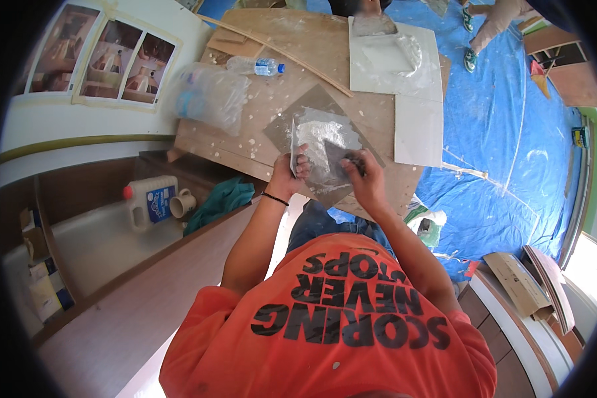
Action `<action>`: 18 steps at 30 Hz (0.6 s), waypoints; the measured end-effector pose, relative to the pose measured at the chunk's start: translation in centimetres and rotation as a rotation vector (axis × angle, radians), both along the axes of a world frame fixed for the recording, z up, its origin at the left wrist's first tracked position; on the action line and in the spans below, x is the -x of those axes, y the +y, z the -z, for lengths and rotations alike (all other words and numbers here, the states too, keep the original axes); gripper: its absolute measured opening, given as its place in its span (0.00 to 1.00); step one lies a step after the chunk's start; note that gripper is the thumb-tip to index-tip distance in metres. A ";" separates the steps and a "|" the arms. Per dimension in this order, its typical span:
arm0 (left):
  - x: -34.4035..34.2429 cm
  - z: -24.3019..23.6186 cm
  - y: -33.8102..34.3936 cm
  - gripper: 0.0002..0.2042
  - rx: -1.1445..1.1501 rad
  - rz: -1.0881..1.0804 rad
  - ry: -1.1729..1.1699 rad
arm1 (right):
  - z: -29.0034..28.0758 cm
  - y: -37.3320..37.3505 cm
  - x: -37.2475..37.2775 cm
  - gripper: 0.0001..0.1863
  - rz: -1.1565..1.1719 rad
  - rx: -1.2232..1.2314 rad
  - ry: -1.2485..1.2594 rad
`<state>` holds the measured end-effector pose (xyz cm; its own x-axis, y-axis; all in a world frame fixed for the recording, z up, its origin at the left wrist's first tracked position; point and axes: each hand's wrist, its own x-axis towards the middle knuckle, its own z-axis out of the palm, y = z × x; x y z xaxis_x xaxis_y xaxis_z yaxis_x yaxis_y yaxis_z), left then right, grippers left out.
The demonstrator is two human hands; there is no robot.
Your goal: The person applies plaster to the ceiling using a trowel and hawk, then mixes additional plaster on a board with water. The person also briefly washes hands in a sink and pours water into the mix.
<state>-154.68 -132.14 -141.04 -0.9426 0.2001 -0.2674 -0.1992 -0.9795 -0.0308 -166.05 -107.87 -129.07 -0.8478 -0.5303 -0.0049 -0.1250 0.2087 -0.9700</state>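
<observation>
Over a wooden table (223, 116), a dark square board (283, 127) carries a smeared patch of white paste (318, 132). My left hand (290, 172) is closed at the lower left of the paste, on a thin, pale upright edge, apparently of a scraper blade (294, 129). My right hand (366, 179) grips a dark flat scraper (336, 156) that lies on the paste at the board's right side. Whether the board rests fully on the tabletop cannot be told.
White panels (418, 132), one with paste, lie right. A bottle (259, 66), bag (215, 99) and strip (292, 56) lie behind. A jug (149, 202), mug (182, 203) and teal cloth (222, 199) fill a left recess. A person's legs (494, 33) stand on blue sheeting (484, 205).
</observation>
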 end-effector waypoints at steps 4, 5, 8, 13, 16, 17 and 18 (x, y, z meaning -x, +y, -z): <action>-1.4 0.2 2.5 0.13 1.084 0.009 -0.072 | -2.2 -2.7 -1.4 0.26 -0.216 0.068 0.588; 0.1 -2.4 3.8 0.13 0.787 0.055 -0.326 | -2.1 -3.5 -1.4 0.27 -0.200 0.033 0.579; -0.6 -4.6 4.9 0.14 0.202 0.095 -0.385 | -2.4 -4.9 -1.8 0.27 -0.181 -0.102 0.518; -4.4 -4.5 3.6 0.16 0.186 0.057 -0.533 | 2.0 -2.1 0.5 0.19 0.127 -0.198 0.258; -5.6 -3.1 2.6 0.16 1.002 -0.077 -0.611 | 3.9 1.5 1.5 0.18 0.272 -0.238 -0.127; -5.7 -3.7 2.3 0.16 1.167 -0.146 -0.622 | 4.7 3.1 1.0 0.19 0.302 -0.269 -0.166; -5.5 -4.4 1.9 0.16 1.340 -0.207 -0.639 | 5.7 4.2 1.1 0.20 0.343 -0.292 -0.197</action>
<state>-149.18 -130.20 -136.65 -0.5796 -0.6389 -0.5058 -0.3571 -0.3588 0.8624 -167.17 -103.68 -134.78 -0.9413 -0.1730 -0.2897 0.1789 0.4723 -0.8631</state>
